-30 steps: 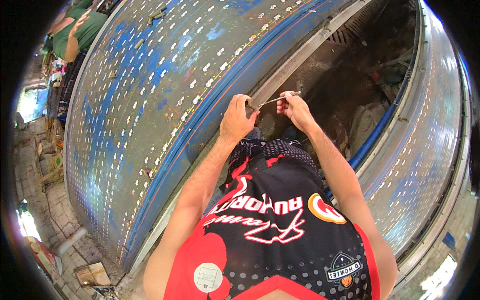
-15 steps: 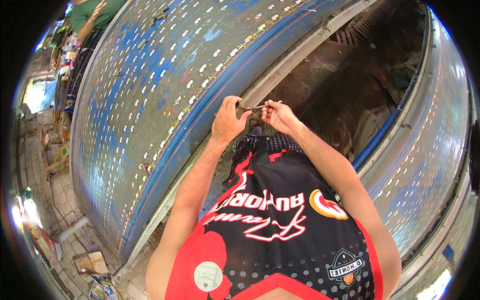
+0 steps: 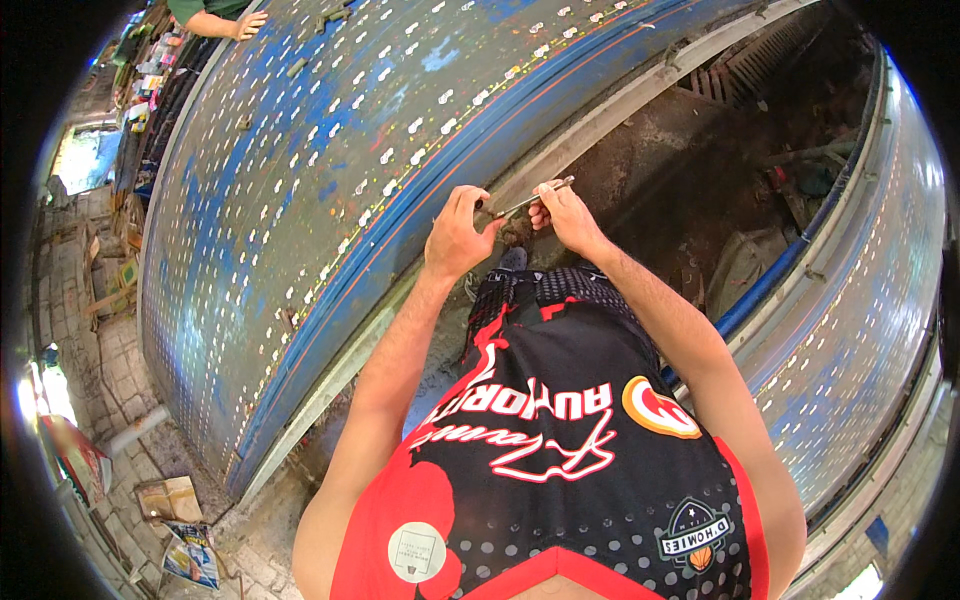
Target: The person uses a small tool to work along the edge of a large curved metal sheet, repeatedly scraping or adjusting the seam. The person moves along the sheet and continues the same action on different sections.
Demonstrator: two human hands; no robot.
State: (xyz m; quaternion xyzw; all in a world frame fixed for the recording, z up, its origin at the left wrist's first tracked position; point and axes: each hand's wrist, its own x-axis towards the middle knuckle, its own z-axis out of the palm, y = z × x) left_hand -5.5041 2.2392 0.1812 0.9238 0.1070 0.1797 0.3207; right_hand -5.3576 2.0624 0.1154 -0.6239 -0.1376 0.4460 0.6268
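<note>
My right hand (image 3: 568, 217) is closed in a pinch around a slim, metallic, stick-like tool (image 3: 524, 205). One end of this tool sticks out past my fingers, and the other points at my left hand (image 3: 461, 234). That hand is curled, thumb below the fingers, around a small dark item (image 3: 481, 206) too small to name. Both hands are raised in front of me, close to the edge of a long blue-and-grey table (image 3: 335, 190). Rows of small white printed-looking shapes cover its surface.
A second similar table (image 3: 850, 330) runs along my right, with a blue pipe (image 3: 765, 290) at its side. Between the tables lies a dark, dirty floor (image 3: 660, 180). At the far left, another person's hand (image 3: 248, 25) rests at the table's far edge. A cardboard piece (image 3: 168, 498) lies lower left.
My right hand has tilted the tool more steeply, its outer end now higher. My left hand stays nearly still. The other person's hand has come down to the table edge.
</note>
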